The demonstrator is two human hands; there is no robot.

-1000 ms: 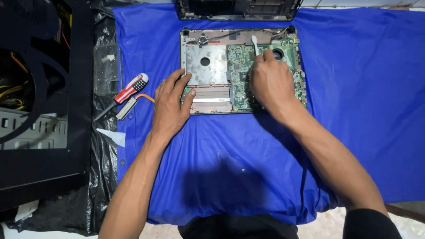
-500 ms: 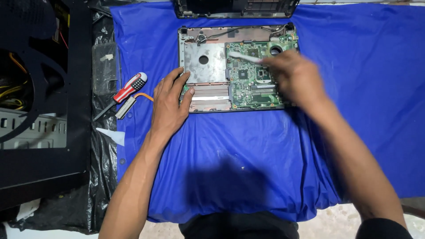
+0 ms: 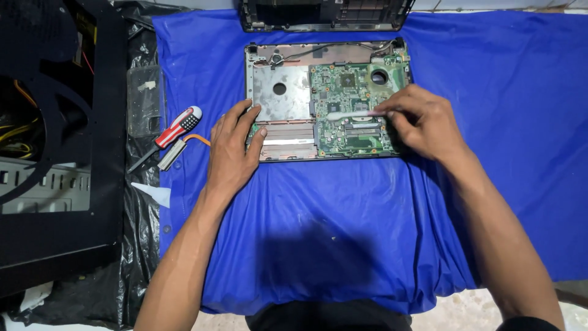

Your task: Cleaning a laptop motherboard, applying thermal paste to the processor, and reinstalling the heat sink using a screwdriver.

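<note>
An opened laptop base (image 3: 282,92) lies on a blue cloth (image 3: 318,233), its green circuit board (image 3: 352,132) exposed on the right half. My left hand (image 3: 233,147) rests flat on the base's front left corner, fingers spread. My right hand (image 3: 422,122) sits at the board's right edge and pinches a thin white stick-like tool (image 3: 352,114), which lies level across the board with its tip pointing left.
A red-handled screwdriver (image 3: 174,130) and a small metal part with an orange strip (image 3: 174,152) lie left of the laptop. A black computer case (image 3: 55,141) fills the left side. Another laptop shell (image 3: 324,13) sits at the far edge. A clear plastic piece (image 3: 144,101) lies nearby.
My right hand has slid from the middle of the board to its right edge, and the white tool has swung from upright to level. My left hand has stayed put.
</note>
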